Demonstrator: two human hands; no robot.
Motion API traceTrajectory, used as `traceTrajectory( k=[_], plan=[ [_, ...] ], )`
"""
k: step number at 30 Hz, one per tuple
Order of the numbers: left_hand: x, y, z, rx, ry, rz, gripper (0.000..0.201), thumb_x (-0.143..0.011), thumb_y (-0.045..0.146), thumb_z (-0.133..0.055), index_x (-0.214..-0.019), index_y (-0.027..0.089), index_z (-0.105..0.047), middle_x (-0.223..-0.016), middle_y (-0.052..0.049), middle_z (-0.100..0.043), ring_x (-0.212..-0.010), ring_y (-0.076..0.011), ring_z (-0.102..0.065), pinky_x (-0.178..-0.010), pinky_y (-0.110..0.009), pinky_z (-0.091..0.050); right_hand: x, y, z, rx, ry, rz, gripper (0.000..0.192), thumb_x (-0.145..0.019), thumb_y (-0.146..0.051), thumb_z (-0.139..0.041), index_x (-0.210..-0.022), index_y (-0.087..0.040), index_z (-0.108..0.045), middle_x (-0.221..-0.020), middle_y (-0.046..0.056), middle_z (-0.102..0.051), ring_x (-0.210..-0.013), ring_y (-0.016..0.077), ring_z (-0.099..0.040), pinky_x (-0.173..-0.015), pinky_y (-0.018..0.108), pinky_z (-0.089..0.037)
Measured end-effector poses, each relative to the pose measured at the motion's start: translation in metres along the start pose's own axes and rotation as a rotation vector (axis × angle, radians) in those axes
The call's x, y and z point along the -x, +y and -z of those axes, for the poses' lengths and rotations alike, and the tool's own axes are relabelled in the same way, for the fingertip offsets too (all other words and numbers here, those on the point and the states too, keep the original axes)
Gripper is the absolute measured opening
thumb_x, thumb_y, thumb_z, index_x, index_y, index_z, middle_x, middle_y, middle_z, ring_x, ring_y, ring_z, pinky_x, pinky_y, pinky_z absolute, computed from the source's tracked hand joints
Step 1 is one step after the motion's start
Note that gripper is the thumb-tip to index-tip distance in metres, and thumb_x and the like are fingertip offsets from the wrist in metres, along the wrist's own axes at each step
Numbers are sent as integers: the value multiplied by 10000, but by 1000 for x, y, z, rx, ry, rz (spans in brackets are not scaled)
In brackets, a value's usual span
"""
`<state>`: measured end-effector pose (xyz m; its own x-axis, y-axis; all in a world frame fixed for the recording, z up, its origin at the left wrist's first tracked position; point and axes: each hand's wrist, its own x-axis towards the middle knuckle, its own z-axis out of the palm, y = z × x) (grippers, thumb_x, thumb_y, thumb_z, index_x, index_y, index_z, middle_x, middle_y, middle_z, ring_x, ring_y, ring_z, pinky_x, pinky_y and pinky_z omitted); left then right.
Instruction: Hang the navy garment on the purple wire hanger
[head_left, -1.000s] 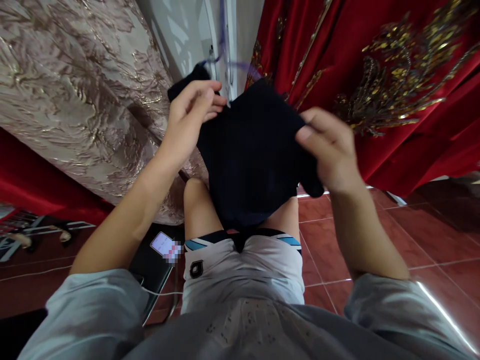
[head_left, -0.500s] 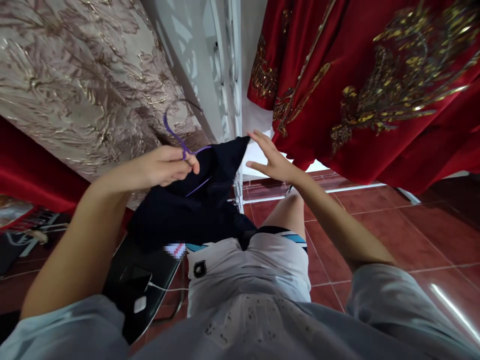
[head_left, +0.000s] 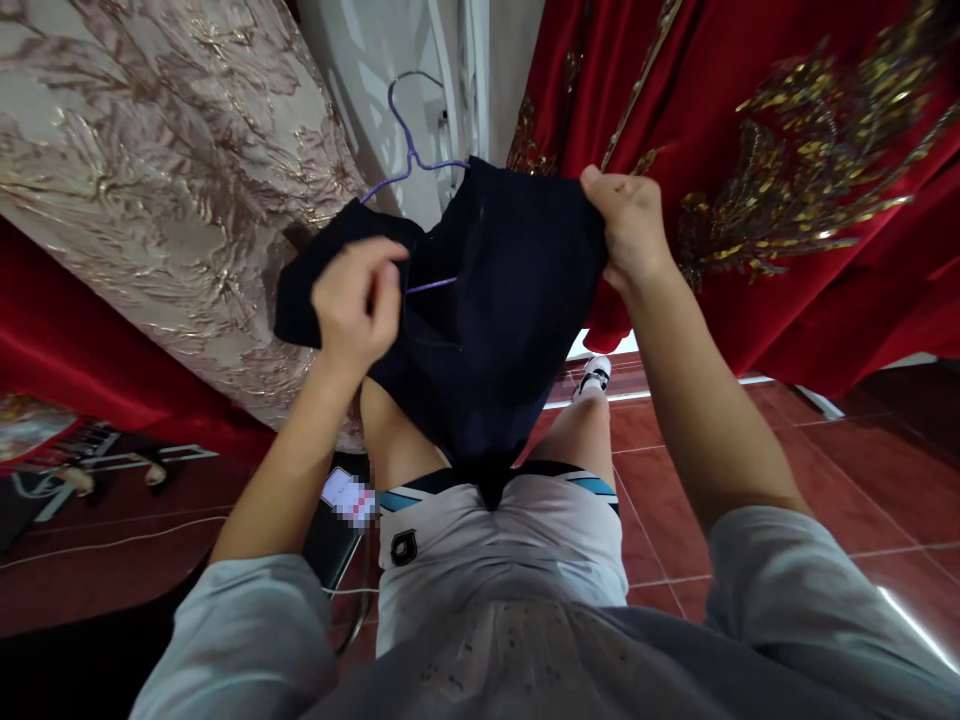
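Observation:
A dark navy shirt [head_left: 517, 290] hangs spread over a purple wire hanger [head_left: 410, 155], its lower part falling between my thighs. The hanger's hook and shoulders stick out of the neck, and its bottom bar shows through the front opening. My right hand [head_left: 634, 225] is closed, pinching the garment's right shoulder edge. Over the left side of the cloth, my left hand [head_left: 354, 305] has curled fingers, with thumb and index at the edge of the front opening. It is slightly blurred, and the cloth under its fingers is partly hidden.
Red cloth with gold sequins [head_left: 817, 170] hangs at the right, and a pinkish embossed gown [head_left: 187, 170] at the left. A white metal rack [head_left: 469, 60] stands between them. By my left thigh, a lit phone [head_left: 349, 497] lies on a black seat [head_left: 334, 555]. Shoes [head_left: 150, 470] sit at far left.
My left hand has let go of the hanger's neck and moved onto the shirt's front. My right hand has closed on the shoulder edge. The shirt is now spread wide and higher.

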<state>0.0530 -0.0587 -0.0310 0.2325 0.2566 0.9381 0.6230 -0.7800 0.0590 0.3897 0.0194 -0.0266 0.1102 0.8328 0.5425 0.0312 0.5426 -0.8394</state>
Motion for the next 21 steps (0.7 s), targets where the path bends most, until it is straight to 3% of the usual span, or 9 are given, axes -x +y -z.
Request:
traceTrajectory(
  k=[2, 4, 7, 10, 13, 15, 17, 19, 21],
  plan=[
    [24, 11, -7, -66, -247, -85, 312, -1081, 317, -461, -1175, 190, -731, -893, -48, -759, -693, -155, -676, -706, -301, -503, 0, -8, -2, -18, 28, 28, 577, -795, -796, -727, -689, -259, -543, -656, 18, -551, -666, 156, -510, -625, 330, -442],
    [44, 19, -16, -95, -419, -82, 326, -1065, 272, -462, -1234, 203, -733, -718, -12, -725, -524, -134, -600, -588, -275, -444, 1, -13, -4, -12, 63, 43, 595, -782, -826, -710, -679, -274, -514, -643, 7, -525, -655, 158, -468, -611, 324, -404],
    [60, 24, -25, -176, -521, 131, 389, -1059, 277, -479, -1394, 225, -668, -618, 12, -668, -493, -156, -593, -553, -275, -407, 8, -15, 2, 8, 131, 61, 645, -759, -853, -704, -625, -292, -416, -580, -14, -420, -627, 153, -381, -589, 313, -344],
    [69, 24, -29, -206, -573, 369, 406, -1046, 329, -544, -1428, 242, -651, -698, -9, -701, -585, -192, -651, -605, -285, -440, 28, -8, 18, 14, 153, 95, 606, -806, -801, -709, -634, -304, -407, -566, -19, -372, -638, 167, -361, -601, 320, -322],
    [82, 29, -35, -62, -488, 457, 285, -1042, 330, -574, -1237, 247, -764, -835, -45, -740, -690, -201, -674, -693, -302, -488, 49, 4, 32, -5, 193, 82, 529, -875, -703, -708, -670, -303, -430, -584, -26, -365, -647, 171, -355, -620, 320, -319],
    [91, 38, -41, 54, -373, 494, 224, -1033, 296, -592, -1100, 246, -799, -900, -49, -755, -740, -193, -680, -744, -303, -510, 56, 13, 35, 4, 288, 53, 483, -924, -630, -677, -681, -293, -430, -604, -33, -366, -635, 157, -345, -626, 317, -328],
    [100, 50, -48, 162, -260, 538, 186, -1017, 254, -613, -1048, 232, -794, -952, -45, -767, -798, -184, -692, -788, -296, -525, 62, 18, 32, 92, 428, 65, 368, -947, -513, -671, -740, -261, -502, -681, -8, -472, -672, 148, -424, -677, 316, -381],
    [106, 65, -55, 257, -162, 604, 161, -1007, 241, -630, -1081, 215, -771, -953, -42, -758, -811, -171, -686, -801, -285, -532, 76, 20, 22, 257, 607, 160, 215, -927, -393, -707, -929, -200, -611, -936, 77, -628, -861, 166, -557, -811, 328, -439],
    [110, 79, -61, 322, -67, 692, 175, -996, 264, -661, -1146, 206, -730, -858, -18, -699, -730, -143, -640, -756, -264, -528, 105, 22, 5, 412, 751, 266, 299, -914, -352, -726, -1144, -197, -614, -1230, 115, -623, -1097, 195, -573, -935, 346, -441]
  ],
)
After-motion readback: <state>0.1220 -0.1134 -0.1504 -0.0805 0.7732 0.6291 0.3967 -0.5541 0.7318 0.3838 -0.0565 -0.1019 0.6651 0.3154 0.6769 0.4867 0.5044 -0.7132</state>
